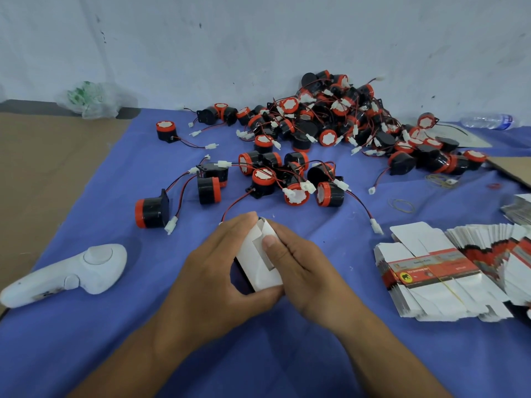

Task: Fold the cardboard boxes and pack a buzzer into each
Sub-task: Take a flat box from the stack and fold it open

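A small white cardboard box (260, 261) is held between both hands over the blue cloth (120, 334), near the middle of the view. My left hand (214, 270) grips its left side and bottom. My right hand (301, 267) grips the right side, its thumb pressing a white flap flat on top. A dark edge shows at the box's lower left. Black buzzers with red caps and red-black wires (330, 127) lie heaped at the back by the wall. Several loose ones (152, 212) are scattered closer. Flat box blanks (436, 278) are stacked at the right.
A white handheld controller (77, 272) lies at the left on the cloth. Brown cardboard (43, 168) covers the table's left. A crumpled plastic bag (92, 100) and a water bottle (488, 121) lie by the wall. Rubber bands (402, 205) lie near the blanks.
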The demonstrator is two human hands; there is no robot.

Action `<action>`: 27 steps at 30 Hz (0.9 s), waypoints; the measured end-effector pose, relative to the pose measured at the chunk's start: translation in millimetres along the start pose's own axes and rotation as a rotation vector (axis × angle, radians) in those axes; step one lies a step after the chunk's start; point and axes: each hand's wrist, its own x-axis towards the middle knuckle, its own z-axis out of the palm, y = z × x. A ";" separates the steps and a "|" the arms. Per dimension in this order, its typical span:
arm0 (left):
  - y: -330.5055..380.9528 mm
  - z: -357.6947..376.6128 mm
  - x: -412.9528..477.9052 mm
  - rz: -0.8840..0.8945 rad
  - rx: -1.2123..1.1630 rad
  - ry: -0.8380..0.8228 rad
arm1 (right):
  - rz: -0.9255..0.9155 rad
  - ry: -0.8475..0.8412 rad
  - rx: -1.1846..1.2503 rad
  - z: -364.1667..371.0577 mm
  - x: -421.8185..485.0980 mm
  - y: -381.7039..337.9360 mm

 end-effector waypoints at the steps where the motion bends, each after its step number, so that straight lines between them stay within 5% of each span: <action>1: 0.1 0.2 0.3 0.005 -0.007 -0.001 | 0.010 -0.017 0.006 -0.2 0.1 0.6; 11: -14.7 4.9 -2.2 -0.049 -0.038 -0.057 | 0.109 -0.026 0.156 0.8 -1.2 -1.6; 15: -27.8 12.0 -4.7 -0.051 -0.050 -0.111 | 0.028 -0.028 -0.028 0.1 0.0 -7.1; 21: -37.4 13.8 -3.7 -0.315 -0.417 -0.222 | -0.072 -0.028 -0.456 -7.7 0.8 3.3; 27: -37.8 -0.6 3.3 -0.305 -0.594 -0.408 | -0.291 -0.116 -0.793 -10.8 4.8 12.4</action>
